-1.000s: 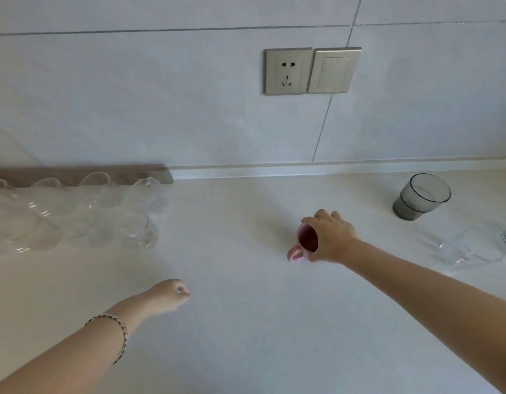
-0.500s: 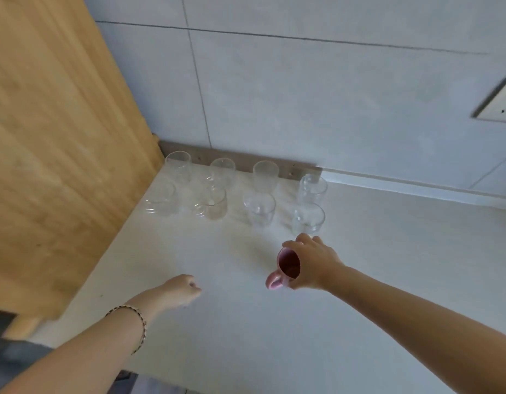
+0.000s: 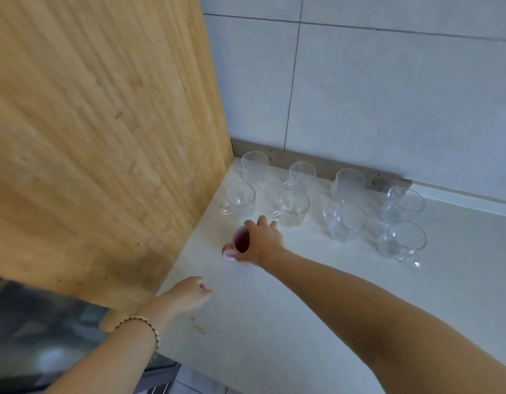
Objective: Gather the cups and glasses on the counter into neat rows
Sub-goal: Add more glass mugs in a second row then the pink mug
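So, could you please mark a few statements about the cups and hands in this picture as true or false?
1. The right hand grips a pink mug. True.
2. The left hand holds a clear glass. False: it holds nothing.
3. Eight clear glass mugs stand in two rows of four. True.
4. The pink mug is between the two rows. False: it is in front of the front row, near the wooden panel.
5. A bracelet is on the right wrist. False: it is on the left wrist.
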